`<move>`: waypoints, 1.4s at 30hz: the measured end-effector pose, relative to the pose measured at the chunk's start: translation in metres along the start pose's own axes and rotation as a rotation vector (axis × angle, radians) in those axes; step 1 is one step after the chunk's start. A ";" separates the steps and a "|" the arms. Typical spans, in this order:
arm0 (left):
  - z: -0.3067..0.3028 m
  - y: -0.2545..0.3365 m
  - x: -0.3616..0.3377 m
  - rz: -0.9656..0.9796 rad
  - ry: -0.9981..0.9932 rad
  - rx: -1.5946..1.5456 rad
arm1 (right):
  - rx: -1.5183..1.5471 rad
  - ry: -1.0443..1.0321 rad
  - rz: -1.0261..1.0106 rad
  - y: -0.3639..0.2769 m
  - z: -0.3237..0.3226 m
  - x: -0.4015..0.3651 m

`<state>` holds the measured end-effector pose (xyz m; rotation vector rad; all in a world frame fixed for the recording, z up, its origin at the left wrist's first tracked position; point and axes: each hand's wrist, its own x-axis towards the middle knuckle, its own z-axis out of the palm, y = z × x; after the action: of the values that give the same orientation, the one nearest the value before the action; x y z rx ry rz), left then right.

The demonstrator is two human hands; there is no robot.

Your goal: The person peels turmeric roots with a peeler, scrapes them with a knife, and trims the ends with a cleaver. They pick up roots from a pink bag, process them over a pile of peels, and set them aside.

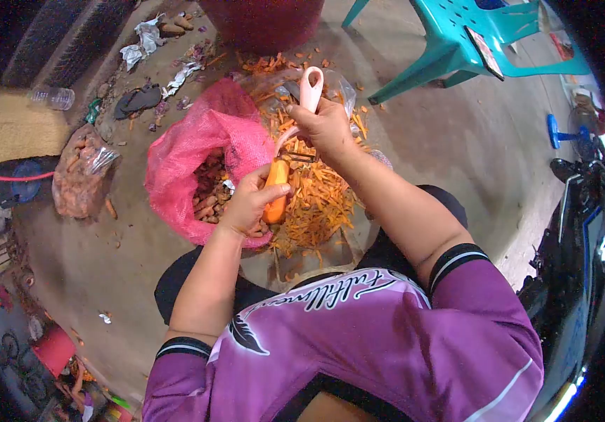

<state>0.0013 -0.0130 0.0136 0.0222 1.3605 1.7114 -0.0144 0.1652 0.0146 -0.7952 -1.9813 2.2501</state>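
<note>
My left hand [252, 202] is wrapped round a peeled orange carrot [275, 204], held upright in the middle of the view. Above it my right hand [325, 132] grips the pink handle of a peeler [310, 90]. The peeler's blade lies at the carrot's upper end; whether it touches cannot be made out. Beneath both hands spreads a heap of orange peelings [320, 207], partly on clear plastic. Left of my left hand a pink mesh sack [172, 172] stands with its mouth wide, holding many small brownish roots [211, 186].
A dark red tub [264, 24] stands at the far side, a teal plastic chair [436, 35] at the upper right. On the left lies a clear bag of carrots [81, 176]. Paper scraps [149, 35] litter the floor. A motorcycle [576, 232] is at the right edge.
</note>
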 end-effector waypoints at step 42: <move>-0.044 0.018 -0.015 0.027 0.478 1.073 | -0.695 0.170 0.151 0.160 -0.041 0.081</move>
<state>-0.0241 -0.0551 0.0176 0.2474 2.4993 0.8372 -0.0205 0.2019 -0.1655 -1.1618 -2.7029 1.4485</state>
